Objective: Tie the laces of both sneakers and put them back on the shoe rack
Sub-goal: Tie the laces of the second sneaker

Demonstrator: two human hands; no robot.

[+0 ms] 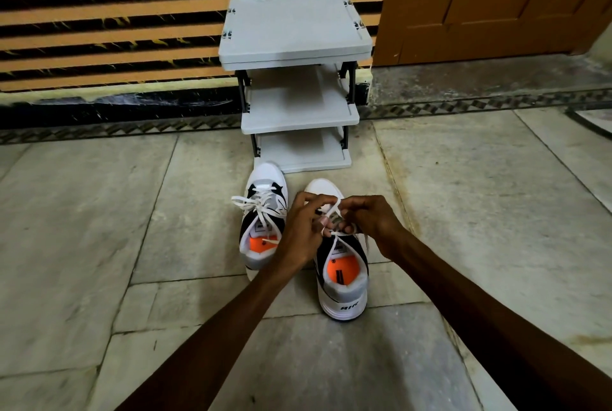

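Two white, black and grey sneakers with orange insoles stand side by side on the stone floor, toes toward the rack. The left sneaker [263,212] has a tied bow of white laces. Over the right sneaker [342,278] both hands work its white lace [334,208]. My left hand [306,228] pinches one strand and my right hand [372,222] pinches the other, fingertips nearly touching above the tongue. The hands hide the knot itself. The grey three-shelf shoe rack [298,112] stands just beyond the sneakers with bare shelves.
A wall with orange and black stripes [116,30] runs behind the rack. A brown wooden door [496,3] is at the top right. Grey stone floor slabs [99,228] spread to both sides of the sneakers.
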